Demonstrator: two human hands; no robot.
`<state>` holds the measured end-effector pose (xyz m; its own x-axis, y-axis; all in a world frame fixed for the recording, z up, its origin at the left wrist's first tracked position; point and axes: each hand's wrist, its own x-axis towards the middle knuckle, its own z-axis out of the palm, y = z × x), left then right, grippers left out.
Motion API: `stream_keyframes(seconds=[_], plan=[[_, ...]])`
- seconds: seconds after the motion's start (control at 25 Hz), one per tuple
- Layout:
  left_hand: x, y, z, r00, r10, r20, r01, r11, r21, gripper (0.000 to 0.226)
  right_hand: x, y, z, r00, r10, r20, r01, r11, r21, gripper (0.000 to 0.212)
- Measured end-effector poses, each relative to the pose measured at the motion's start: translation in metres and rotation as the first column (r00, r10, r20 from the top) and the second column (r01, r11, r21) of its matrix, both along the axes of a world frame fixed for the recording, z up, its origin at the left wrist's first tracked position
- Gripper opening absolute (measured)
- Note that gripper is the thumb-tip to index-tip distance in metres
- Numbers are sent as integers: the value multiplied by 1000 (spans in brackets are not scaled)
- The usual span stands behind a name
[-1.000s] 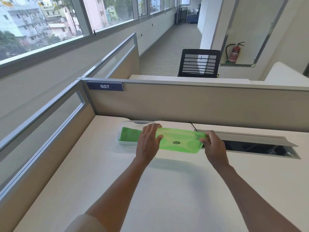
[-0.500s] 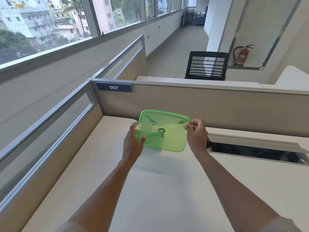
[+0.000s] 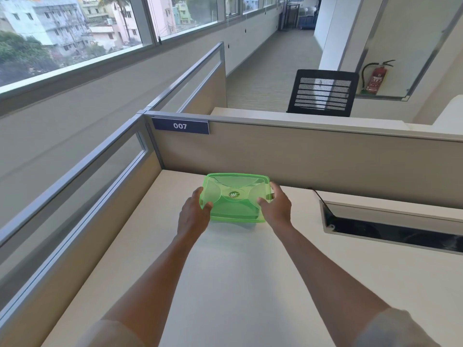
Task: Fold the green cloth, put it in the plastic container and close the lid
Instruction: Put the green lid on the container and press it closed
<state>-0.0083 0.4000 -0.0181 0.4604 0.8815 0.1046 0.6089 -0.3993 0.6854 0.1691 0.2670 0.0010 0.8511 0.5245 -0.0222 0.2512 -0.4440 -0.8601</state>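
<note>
While the lid [image 3: 235, 196] was held tilted up off the bench [image 3: 250, 284] half a second ago, it now lies lower and nearly flat, covering the plastic container [image 3: 238, 217], whose near wall shows as a green band under the lid's front edge. A second ago the lid was stretched out sideways to the right of the open container and the green cloth lay visible inside it; now the cloth can only be guessed at through the tinted plastic, and I cannot tell its folds. The left hand [image 3: 194, 216] grips the lid's left edge, thumb on top near the corner, fingers curled round the side. The right hand [image 3: 275, 209] has shifted from pinching the far right corner to resting at the right side, fingers spread partly wide, thumb lying on the lid's top; whether its fingers actually clasp the edge I cannot tell. The container sits near the back of the bench, just before the beige partition [image 3: 313, 159] that bears the blue sign [image 3: 180, 125] reading 007, with the open cable slot [image 3: 390, 229] well apart to its right.
</note>
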Motion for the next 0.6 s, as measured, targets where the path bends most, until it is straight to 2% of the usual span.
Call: stream_keyframes(seconds=[0.2,0.36,0.6], plan=[[7,21,-10,995,8,-100,-11,999,-30,55,-2,19,-23,1000,1,8,0,989,-149,65],[13,28,-15,982,43,-182,-37,999,36,54,-2,29,-38,1000,1,22,3,982,-190,62],[13,31,-29,983,47,-180,-51,998,-22,51,4,37,-49,996,46,73,-27,970,-241,59]])
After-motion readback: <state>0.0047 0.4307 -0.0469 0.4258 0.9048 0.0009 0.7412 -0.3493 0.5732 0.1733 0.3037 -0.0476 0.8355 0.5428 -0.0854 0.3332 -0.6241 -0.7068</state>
